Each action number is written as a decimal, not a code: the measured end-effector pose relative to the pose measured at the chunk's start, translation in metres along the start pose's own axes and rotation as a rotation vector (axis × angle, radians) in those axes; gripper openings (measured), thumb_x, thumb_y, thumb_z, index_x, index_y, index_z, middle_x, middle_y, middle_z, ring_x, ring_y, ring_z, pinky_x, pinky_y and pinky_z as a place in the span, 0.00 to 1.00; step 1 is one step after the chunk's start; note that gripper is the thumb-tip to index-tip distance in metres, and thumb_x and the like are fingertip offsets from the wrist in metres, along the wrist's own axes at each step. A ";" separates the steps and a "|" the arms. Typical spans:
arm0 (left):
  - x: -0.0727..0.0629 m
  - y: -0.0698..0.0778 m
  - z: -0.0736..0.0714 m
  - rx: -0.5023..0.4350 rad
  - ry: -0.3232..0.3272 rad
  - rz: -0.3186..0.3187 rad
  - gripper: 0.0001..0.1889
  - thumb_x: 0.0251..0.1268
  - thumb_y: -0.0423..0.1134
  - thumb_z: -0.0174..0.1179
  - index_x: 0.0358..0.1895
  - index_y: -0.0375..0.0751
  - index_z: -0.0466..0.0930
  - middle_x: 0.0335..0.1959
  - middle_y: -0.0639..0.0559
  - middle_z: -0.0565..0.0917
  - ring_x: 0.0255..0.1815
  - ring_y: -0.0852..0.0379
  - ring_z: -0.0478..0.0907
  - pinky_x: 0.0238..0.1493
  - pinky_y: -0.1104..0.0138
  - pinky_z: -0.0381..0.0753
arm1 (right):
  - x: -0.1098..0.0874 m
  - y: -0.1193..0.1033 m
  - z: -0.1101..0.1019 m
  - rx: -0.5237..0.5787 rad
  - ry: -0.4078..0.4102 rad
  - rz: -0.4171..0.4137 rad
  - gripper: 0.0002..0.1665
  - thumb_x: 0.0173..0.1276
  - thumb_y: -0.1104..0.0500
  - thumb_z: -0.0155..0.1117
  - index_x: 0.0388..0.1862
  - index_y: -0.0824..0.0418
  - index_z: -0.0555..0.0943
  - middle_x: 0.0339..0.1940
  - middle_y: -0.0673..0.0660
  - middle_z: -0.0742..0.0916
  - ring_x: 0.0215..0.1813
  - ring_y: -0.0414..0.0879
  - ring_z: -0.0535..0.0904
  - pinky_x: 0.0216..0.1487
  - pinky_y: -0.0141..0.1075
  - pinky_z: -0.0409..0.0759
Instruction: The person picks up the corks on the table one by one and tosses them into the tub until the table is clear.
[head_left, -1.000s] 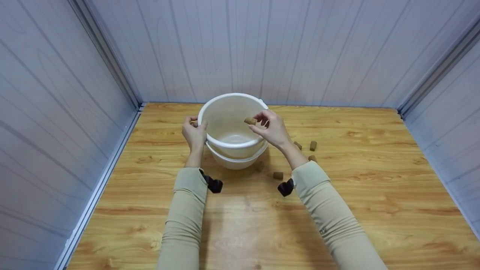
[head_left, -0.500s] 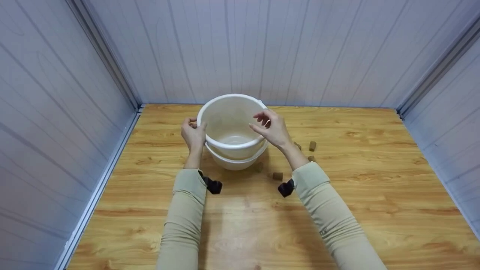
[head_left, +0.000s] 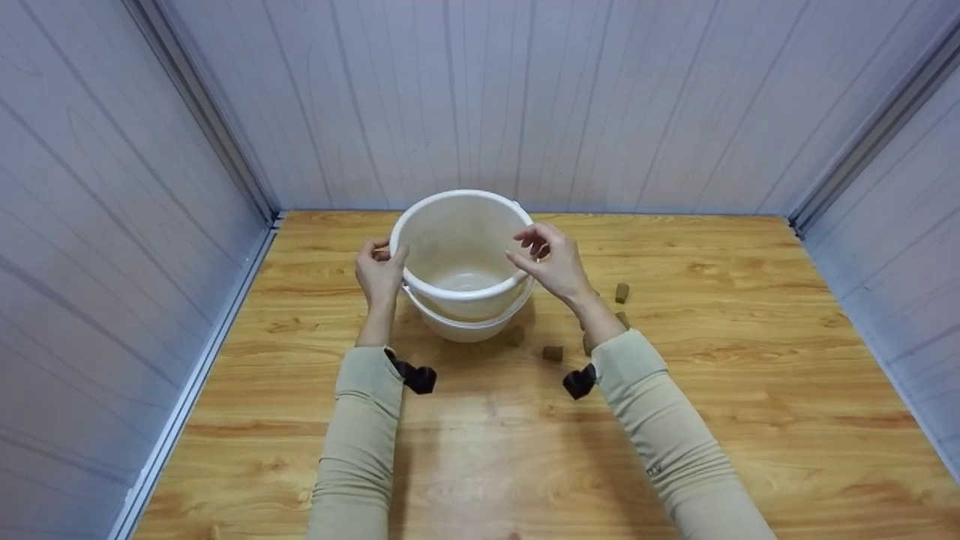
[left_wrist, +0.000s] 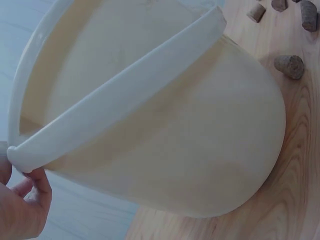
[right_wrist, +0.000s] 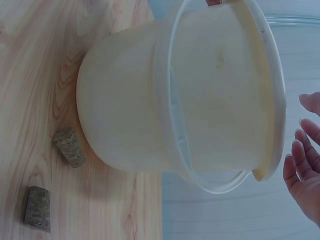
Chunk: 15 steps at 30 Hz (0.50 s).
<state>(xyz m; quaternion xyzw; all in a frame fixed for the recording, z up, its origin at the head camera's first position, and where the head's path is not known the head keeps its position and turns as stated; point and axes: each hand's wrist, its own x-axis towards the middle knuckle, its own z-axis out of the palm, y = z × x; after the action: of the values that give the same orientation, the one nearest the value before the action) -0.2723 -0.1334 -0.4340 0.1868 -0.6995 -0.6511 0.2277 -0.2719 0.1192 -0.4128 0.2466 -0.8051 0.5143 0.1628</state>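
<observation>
A white plastic bucket stands upright on the wooden surface, its thin handle hanging round the front below the rim. On the left side, my left hand grips the bucket's rim between thumb and fingers; the left wrist view shows these curled fingers under the rim. My right hand hovers at the right rim, fingers loosely bent and apart, holding nothing. Several brown corks lie right of the bucket, including a cork near the front and another cork farther right. The bucket's near inner bottom is hidden.
Close beside the bucket base lies a cork, with one more cork farther off. The wooden surface ends at a pale panel wall just behind the bucket. Panel walls also stand left and right.
The cork that my right fingers pinched one second ago left them by half a second ago; where it lies is not seen. My right hand has shifted slightly right. The left hand keeps its grip.
</observation>
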 end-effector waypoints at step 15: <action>0.000 -0.001 -0.012 -0.248 -0.126 -0.117 0.21 0.56 0.23 0.64 0.55 0.22 0.77 0.27 0.50 0.72 0.19 0.67 0.72 0.20 0.77 0.78 | -0.025 -0.007 -0.022 0.053 0.076 0.073 0.13 0.57 0.70 0.71 0.40 0.76 0.80 0.32 0.65 0.81 0.35 0.59 0.76 0.36 0.34 0.75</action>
<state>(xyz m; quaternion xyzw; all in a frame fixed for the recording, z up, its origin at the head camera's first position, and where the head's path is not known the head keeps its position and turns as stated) -0.2659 -0.1431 -0.4344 0.1566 -0.6145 -0.7551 0.1661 -0.2471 0.1430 -0.4115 0.2014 -0.7929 0.5501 0.1678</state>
